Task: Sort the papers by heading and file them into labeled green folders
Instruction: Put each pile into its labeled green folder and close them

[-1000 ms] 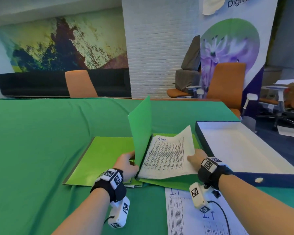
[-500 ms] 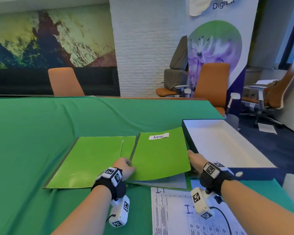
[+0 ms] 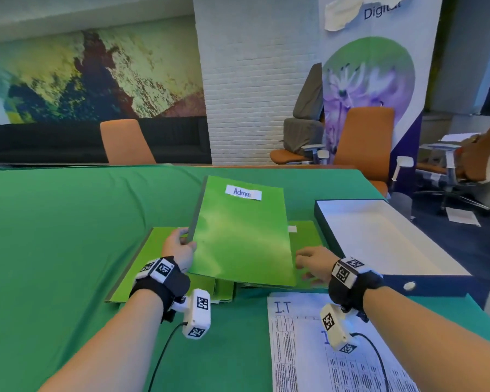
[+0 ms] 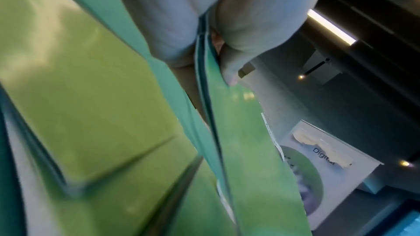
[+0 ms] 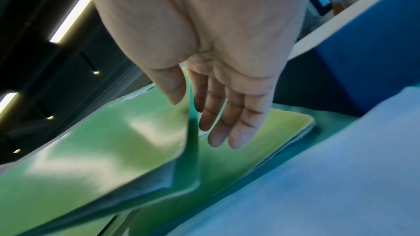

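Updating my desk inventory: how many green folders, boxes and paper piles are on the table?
Green folders: 3 (Admin folder, left folder, right folder)
Box: 1
I.T paper pile: 1
Total: 5

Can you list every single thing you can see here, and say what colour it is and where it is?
Admin folder: 1, green, lifted over the table middle.
Other folders: at least 2, green, flat beneath it.
I.T paper: 1, white, near edge, right.
Box: 1, navy with white inside, right.
Tablecloth: 1, green.
Chairs: several, orange, behind.
Banner: 1, white with purple flowers, back right.
Left hand: holds the Admin folder's spine.
Right hand: open, beside it.
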`<action>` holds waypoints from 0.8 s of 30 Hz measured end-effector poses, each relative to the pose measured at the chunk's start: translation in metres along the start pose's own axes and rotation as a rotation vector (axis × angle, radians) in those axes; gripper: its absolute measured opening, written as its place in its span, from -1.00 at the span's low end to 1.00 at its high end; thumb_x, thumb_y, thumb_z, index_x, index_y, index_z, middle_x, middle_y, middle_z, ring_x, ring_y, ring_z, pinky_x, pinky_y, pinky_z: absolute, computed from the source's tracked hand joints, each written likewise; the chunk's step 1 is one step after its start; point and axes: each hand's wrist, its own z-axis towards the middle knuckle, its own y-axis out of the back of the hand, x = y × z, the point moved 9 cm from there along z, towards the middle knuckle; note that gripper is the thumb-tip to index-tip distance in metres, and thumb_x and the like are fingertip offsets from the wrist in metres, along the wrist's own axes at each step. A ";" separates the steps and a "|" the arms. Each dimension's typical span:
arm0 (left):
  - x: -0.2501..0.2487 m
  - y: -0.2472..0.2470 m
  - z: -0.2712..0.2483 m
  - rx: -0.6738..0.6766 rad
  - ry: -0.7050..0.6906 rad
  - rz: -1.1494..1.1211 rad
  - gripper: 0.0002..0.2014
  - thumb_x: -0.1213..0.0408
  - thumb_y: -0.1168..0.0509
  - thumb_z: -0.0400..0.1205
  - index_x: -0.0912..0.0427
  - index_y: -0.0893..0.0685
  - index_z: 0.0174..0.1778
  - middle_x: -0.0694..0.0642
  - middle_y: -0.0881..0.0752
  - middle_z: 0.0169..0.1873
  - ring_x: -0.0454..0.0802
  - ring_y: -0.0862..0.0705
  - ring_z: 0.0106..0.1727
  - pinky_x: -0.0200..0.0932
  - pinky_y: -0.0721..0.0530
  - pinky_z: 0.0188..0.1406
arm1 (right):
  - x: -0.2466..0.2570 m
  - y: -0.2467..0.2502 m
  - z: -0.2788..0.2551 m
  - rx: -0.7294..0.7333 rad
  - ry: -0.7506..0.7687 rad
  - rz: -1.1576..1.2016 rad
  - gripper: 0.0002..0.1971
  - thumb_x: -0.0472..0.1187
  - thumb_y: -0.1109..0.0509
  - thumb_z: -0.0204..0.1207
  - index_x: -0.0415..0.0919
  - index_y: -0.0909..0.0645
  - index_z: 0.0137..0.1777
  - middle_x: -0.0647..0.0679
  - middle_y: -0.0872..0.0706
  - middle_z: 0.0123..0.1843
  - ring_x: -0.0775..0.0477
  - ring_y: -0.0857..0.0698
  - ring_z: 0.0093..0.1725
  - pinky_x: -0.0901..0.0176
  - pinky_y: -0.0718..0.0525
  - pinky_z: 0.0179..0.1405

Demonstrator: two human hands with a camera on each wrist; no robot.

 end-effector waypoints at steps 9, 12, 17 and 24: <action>0.054 0.101 -0.002 -0.105 0.092 0.510 -0.58 0.27 -0.39 0.56 0.22 -0.56 0.34 0.29 -0.69 0.16 0.22 -0.67 -0.04 -0.02 -0.66 -0.01 | 0.002 -0.022 -0.038 0.101 0.052 -0.543 -0.65 -0.14 -0.26 0.63 -0.22 -0.61 0.35 -0.13 -0.71 0.23 -0.08 -0.67 0.14 0.42 -0.56 -0.27; 0.052 0.080 -0.010 0.030 0.085 0.832 -0.54 0.09 -0.40 0.53 0.10 -0.57 0.34 0.20 -0.65 0.26 0.20 -0.67 0.15 -0.03 -0.67 0.14 | -0.012 -0.012 -0.046 0.075 0.026 -0.602 -0.65 -0.11 -0.30 0.60 -0.19 -0.62 0.34 -0.09 -0.67 0.32 -0.06 -0.64 0.25 0.23 -0.56 0.17; 0.030 -0.008 -0.060 0.320 -0.043 0.775 -0.77 0.28 -0.30 0.61 0.24 -0.73 0.13 0.20 -0.76 0.09 0.12 -0.73 0.01 -0.10 -0.71 0.01 | -0.041 0.015 -0.064 0.030 -0.025 -0.646 -0.60 -0.08 -0.37 0.55 -0.19 -0.61 0.35 -0.08 -0.66 0.33 -0.07 -0.63 0.30 0.19 -0.53 0.27; 0.031 -0.123 -0.156 0.698 0.045 0.582 -0.84 0.16 -0.35 0.58 0.20 -0.64 -0.17 0.28 -0.77 -0.17 0.11 -0.74 -0.32 0.09 -0.79 -0.11 | -0.095 0.027 -0.097 0.079 -0.125 -0.778 -0.36 0.03 -0.41 0.49 -0.16 -0.37 0.53 -0.07 -0.45 0.51 -0.09 -0.49 0.44 0.04 -0.45 0.45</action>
